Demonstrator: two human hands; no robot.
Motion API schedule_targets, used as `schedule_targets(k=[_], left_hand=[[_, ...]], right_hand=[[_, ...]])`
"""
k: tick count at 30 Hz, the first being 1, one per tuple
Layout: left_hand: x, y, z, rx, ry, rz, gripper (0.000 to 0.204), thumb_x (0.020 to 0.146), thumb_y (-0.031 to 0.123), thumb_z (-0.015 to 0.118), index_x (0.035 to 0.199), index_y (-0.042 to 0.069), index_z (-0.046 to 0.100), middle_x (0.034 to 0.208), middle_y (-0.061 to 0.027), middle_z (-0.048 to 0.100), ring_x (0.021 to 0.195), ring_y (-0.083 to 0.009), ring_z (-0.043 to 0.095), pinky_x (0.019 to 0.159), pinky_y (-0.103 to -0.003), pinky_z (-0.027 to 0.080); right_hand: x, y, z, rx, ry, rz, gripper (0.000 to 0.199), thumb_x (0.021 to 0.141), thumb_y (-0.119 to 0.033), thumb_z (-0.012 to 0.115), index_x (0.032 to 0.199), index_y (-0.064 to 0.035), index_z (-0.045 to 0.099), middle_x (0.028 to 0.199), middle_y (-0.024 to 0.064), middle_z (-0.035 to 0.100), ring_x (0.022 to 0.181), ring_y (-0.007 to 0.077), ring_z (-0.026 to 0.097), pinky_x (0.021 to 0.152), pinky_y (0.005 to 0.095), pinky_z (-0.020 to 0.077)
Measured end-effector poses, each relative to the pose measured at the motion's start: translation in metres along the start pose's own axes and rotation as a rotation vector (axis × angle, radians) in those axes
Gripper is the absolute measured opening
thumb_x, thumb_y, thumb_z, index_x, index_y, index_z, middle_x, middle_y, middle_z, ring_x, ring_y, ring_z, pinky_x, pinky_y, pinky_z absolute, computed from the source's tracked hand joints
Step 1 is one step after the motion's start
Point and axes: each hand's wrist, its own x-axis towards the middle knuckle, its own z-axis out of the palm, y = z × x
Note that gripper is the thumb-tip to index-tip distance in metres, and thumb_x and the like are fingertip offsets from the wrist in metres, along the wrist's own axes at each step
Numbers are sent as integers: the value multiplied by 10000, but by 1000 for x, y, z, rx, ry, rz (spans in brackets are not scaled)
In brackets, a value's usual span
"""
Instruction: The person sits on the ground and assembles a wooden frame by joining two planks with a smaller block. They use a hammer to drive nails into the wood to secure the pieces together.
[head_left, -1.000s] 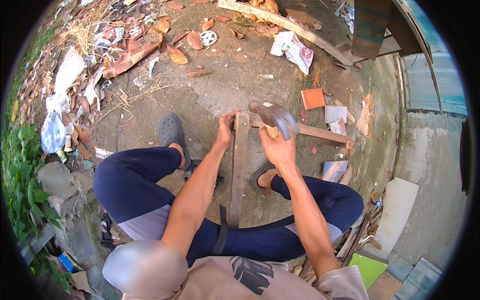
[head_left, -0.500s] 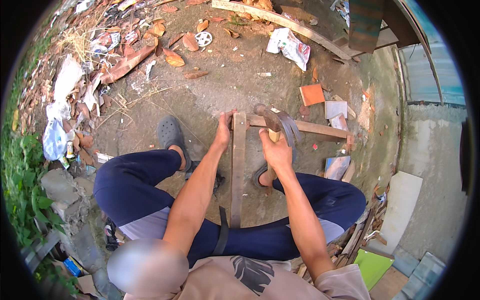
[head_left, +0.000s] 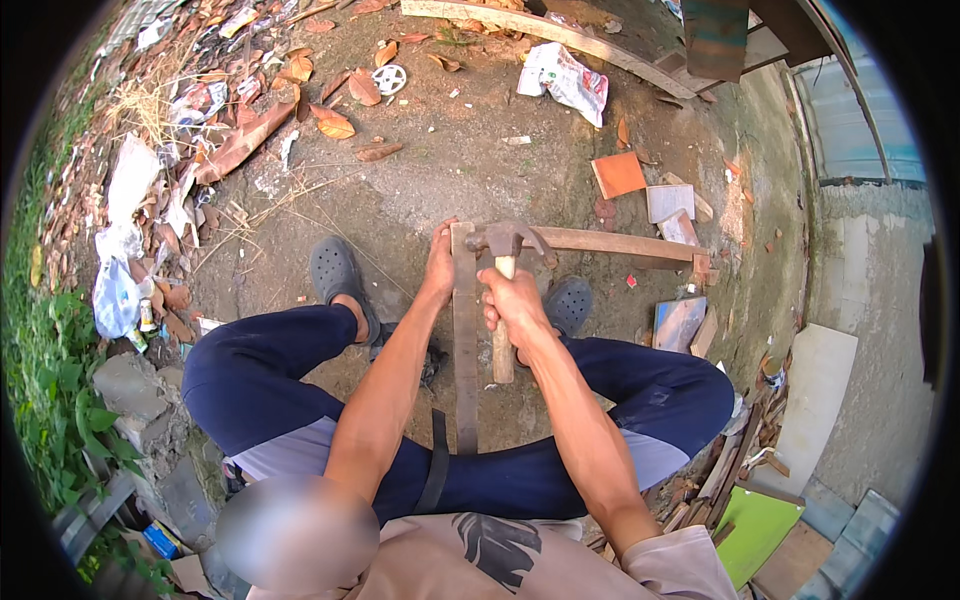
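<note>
I sit low with both knees spread, in dark blue trousers and dark clogs. My right hand point(head_left: 515, 305) grips the wooden handle of a claw hammer point(head_left: 505, 243). Its metal head rests on the far end of an upright wooden plank point(head_left: 465, 350) that runs toward me between my legs. My left hand point(head_left: 440, 268) holds the left side of that plank near its far end. A second plank point(head_left: 620, 243) lies crosswise, running right from the joint under the hammer head.
Bare dirt ground lies ahead. Dry leaves, paper scraps and plastic bags point(head_left: 115, 295) litter the left, beside green weeds. An orange tile point(head_left: 618, 173), wood offcuts and boards lie right, near a concrete wall point(head_left: 860, 250). A long timber point(head_left: 545, 30) lies at the far edge.
The hammer, raised and tilted to the right a second ago, has come down onto the plank joint. My left hand has kept its hold on the plank.
</note>
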Motion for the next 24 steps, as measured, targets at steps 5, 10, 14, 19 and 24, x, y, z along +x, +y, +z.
schedule_targets(k=[5, 10, 14, 19, 24], left_hand=[[5, -8, -4, -13, 29, 62, 399, 1088, 349, 262, 1376, 117, 408, 1103, -93, 612, 958, -199, 618, 873, -363, 510], [1, -5, -4, 54, 33, 62, 400, 1089, 363, 266, 1368, 115, 411, 1159, -81, 583, 1013, -193, 588, 901, -377, 500], [1, -6, -5, 102, 12, 91, 424, 1084, 390, 287, 1368, 104, 417, 1185, -85, 563, 1056, -195, 564, 934, -368, 479], [8, -7, -10, 70, 20, 61, 430, 1075, 389, 301, 1375, 105, 419, 1223, -96, 547, 1116, -201, 538, 968, -375, 452], [8, -10, -10, 98, -22, 75, 437, 1074, 418, 284, 1416, 176, 408, 1242, -75, 565, 1144, -206, 541, 1017, -385, 430]], right_hand=[[-2, -3, -3, 430, 120, -180, 150, 905, -146, 602, 856, -45, 503, 567, 0, 432, 412, 109, 413, 384, 309, 355], [4, -8, -17, 225, 100, -27, 181, 884, -131, 614, 770, -43, 504, 552, -10, 432, 385, 126, 411, 351, 313, 341], [6, 8, -13, 134, 122, -92, 180, 889, -147, 618, 789, -45, 508, 558, -19, 425, 385, 106, 404, 356, 304, 355], [-12, -5, -2, 180, 38, -79, 160, 885, -119, 625, 802, -39, 514, 582, 6, 478, 382, 117, 426, 347, 314, 357], [5, 6, 4, -280, -33, -101, 190, 902, -154, 605, 769, -50, 516, 561, 0, 461, 374, 113, 429, 346, 316, 365]])
